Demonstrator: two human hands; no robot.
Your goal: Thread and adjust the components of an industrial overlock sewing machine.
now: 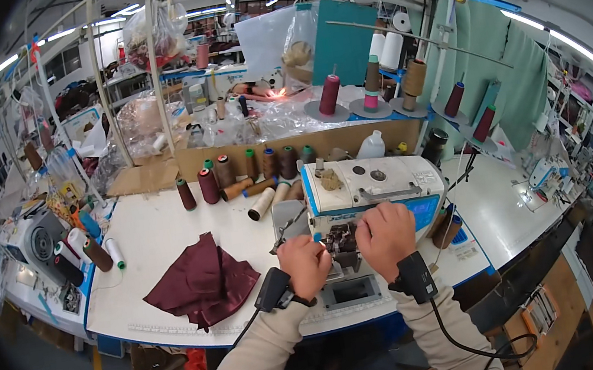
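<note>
A white sewing machine (377,197) with a blue panel stands on the white table in front of me; its dark metal workings show at the front, between my hands. My left hand (305,265) is closed in a pinch at the left of these workings. To their right, close against the machine's front, my right hand (387,237) is closed with its fingers curled. Whatever either set of fingers holds is hidden or too fine to see. Left of my left hand, a crumpled piece of shiny maroon cloth (201,283) lies on the table, touched by neither hand.
Several thread cones, such as a maroon cone (208,186), stand and lie behind the cloth. A white plastic bottle (371,145) stands behind the machine. More cones sit on a rack, among them a large maroon cone (330,95). Another machine (38,245) is at the left.
</note>
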